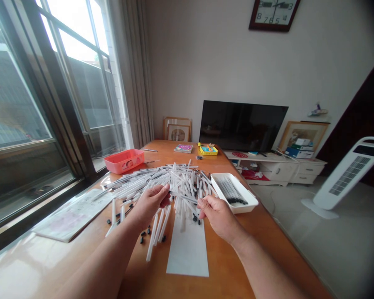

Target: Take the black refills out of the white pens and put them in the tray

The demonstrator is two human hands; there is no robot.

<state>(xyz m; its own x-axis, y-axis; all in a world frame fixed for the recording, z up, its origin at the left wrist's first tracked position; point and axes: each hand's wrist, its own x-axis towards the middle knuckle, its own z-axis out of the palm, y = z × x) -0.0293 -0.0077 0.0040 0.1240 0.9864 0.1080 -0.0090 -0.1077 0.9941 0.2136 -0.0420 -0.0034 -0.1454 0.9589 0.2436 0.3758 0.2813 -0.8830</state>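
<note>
White tube (184, 197): is hanging aslant in the air between the left hand (149, 203) and the right hand (217, 214), over the near side of the pile (149, 180).
Left hand: is pinching the tube's left end between thumb and fingers, the grip narrow.
Right hand: is pinching the other end, also in a narrow grip.
Pile: is spreading in a tangle of whitish tubes over the middle of the table (264, 232).
Paper (188, 253): is lying flat, running from the pile's near edge toward the person.
Loose tubes (152, 238): are lying left of the paper, beside the left wrist.
Caps (141, 240): black, are lying scattered about the loose tubes.
Tray (252, 202): white, is standing right of the pile, holding a row of thin, black-ended rods.
Basket (124, 162): red, is standing beyond the pile's left side.
Booklet (71, 216): is lying flat left of the left forearm.
Far end: magazine (183, 148) and yellow box (208, 151) are resting near each other.
TV (243, 124): is standing on a white cabinet (278, 172) beyond the table.
Fan (341, 178): is standing on the floor, far right.
Clock (274, 14): is hanging high on the wall (187, 62).
</note>
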